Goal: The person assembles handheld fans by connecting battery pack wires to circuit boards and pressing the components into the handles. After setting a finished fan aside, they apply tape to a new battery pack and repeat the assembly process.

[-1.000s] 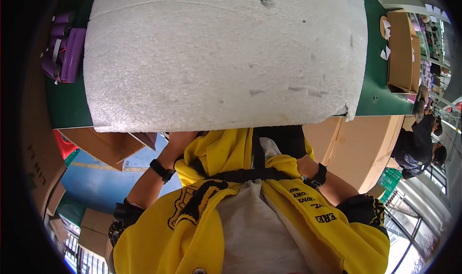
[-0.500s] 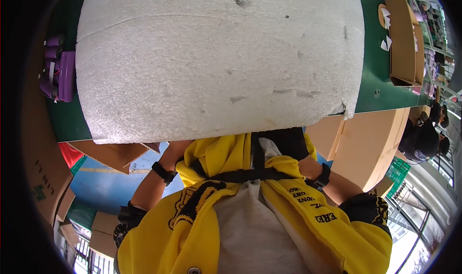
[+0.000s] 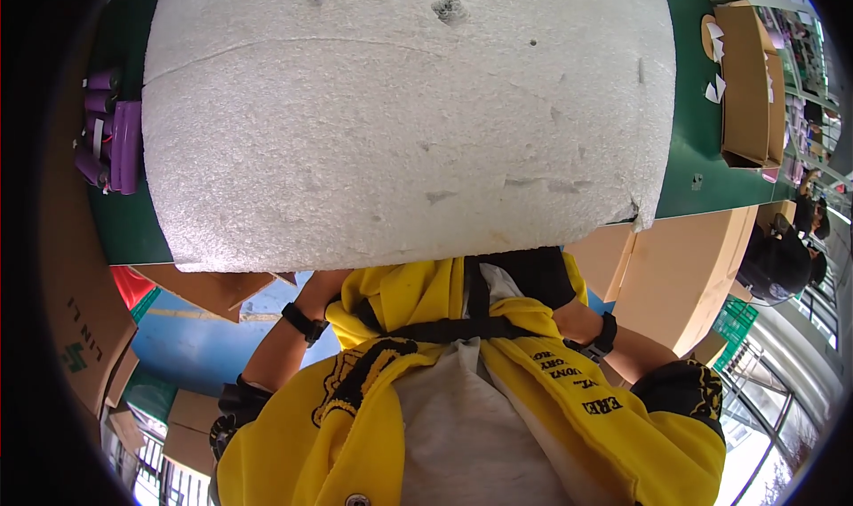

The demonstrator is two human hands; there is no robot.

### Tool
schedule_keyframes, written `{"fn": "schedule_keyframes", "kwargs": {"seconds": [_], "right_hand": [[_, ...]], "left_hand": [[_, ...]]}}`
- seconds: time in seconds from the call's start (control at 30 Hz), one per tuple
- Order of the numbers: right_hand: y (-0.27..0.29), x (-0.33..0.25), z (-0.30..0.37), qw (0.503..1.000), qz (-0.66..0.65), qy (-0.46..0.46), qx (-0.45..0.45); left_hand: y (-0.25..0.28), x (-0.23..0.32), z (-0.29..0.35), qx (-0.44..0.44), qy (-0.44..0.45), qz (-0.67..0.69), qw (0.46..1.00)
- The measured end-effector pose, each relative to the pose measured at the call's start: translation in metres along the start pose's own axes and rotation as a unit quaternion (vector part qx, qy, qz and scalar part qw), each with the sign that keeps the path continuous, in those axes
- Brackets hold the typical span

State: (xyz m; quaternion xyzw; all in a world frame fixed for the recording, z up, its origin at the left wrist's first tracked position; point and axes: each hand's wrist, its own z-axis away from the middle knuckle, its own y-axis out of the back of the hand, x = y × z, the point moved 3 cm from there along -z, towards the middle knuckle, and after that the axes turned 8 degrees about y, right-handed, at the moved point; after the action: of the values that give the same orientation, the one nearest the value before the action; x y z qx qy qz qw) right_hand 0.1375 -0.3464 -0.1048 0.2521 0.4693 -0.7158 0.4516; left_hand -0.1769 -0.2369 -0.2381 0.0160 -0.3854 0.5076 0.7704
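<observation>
On the green tabletop [image 3: 700, 151], a broad white foam slab [image 3: 409, 133] lies flat before the person, its pitted near edge reaching past the table's edge. Under that edge, the left hand [image 3: 325, 287] shows only just beyond a black wristband [image 3: 305, 323]; the right hand [image 3: 573, 318] disappears by a yellow jacket [image 3: 311, 439]. The fingers of both are hidden, so how far either is open, or what it holds, cannot be told. Purple cylinders [image 3: 127, 146] sit left of the slab, and an open cardboard box [image 3: 745, 88] stands to its right. Farther right is a dark-clothed person [image 3: 775, 262].
</observation>
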Motion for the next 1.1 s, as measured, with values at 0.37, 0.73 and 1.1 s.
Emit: {"fn": "schedule_keyframes", "kwargs": {"seconds": [0.37, 0.73, 1.1], "right_hand": [[-0.003, -0.002, -0.015, 0.997, -0.018, -0.050, 0.061], [-0.005, -0.005, -0.012, 0.995, 0.103, -0.017, -0.007], [0.022, 0.012, 0.015, 0.921, 0.372, 0.072, -0.095]], "left_hand": [[0.003, -0.011, 0.005, 0.014, 0.118, 0.082, 0.989], [0.001, -0.005, 0.002, 0.003, 0.048, -0.023, 0.999], [-0.009, 0.011, -0.011, 0.019, -0.037, -0.164, 0.986]]}}
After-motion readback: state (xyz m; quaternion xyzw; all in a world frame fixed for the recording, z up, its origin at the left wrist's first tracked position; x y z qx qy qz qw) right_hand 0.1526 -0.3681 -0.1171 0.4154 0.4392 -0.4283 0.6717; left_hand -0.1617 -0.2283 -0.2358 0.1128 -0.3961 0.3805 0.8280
